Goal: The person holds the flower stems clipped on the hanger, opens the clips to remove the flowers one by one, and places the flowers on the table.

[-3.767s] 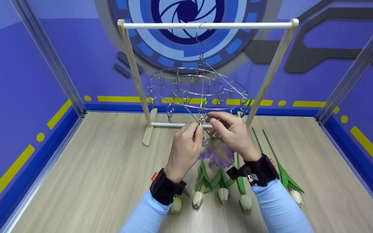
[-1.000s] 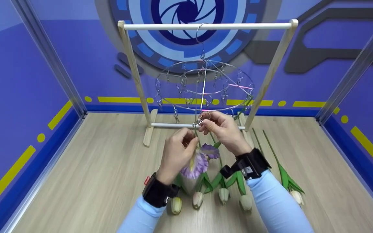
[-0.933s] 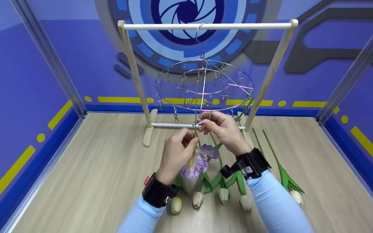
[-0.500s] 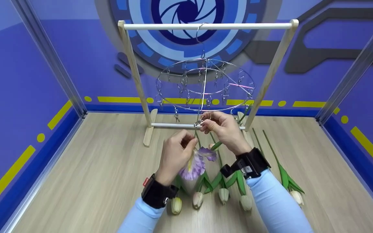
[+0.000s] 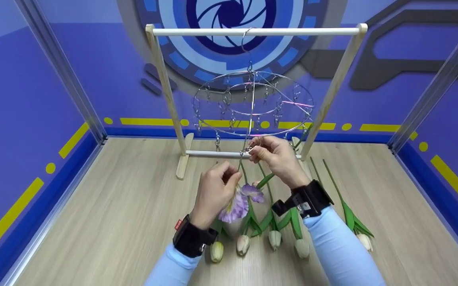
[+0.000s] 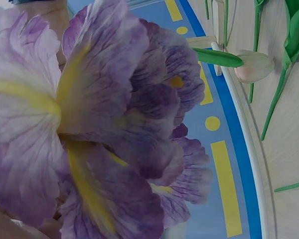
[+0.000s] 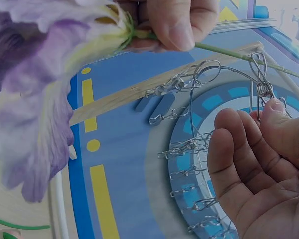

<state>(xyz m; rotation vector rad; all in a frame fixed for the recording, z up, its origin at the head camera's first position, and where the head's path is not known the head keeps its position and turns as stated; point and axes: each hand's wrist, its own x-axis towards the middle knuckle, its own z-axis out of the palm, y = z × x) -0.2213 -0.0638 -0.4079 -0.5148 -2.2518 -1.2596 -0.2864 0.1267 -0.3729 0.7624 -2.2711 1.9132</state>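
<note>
My left hand [image 5: 219,190] pinches the green stem of a purple iris [image 5: 235,206] just above its bloom, which hangs head down. In the right wrist view the stem [image 7: 214,49] runs from those fingers to a wire clip [image 7: 263,89] and passes at its jaws. Whether the clip bites on the stem, I cannot tell. My right hand [image 5: 278,161] pinches this clip between thumb and fingers. The clip belongs to a round metal clip hanger [image 5: 253,105], hooked over the rod of a wooden rack [image 5: 292,31]. Large purple petals [image 6: 99,99] cover much of the left wrist view.
Several pale tulips [image 5: 274,240] lie on the table below the hands, and another tulip [image 5: 364,241] lies at the right. Behind my right hand another stem [image 5: 303,137] hangs at the hanger's right rim. Blue walls [image 5: 26,99] enclose the table.
Since the earliest frame my left hand has dropped from the clip to the stem near the bloom. The iris has swung left, and the hanger ring has turned and risen. Little moves in the last second.
</note>
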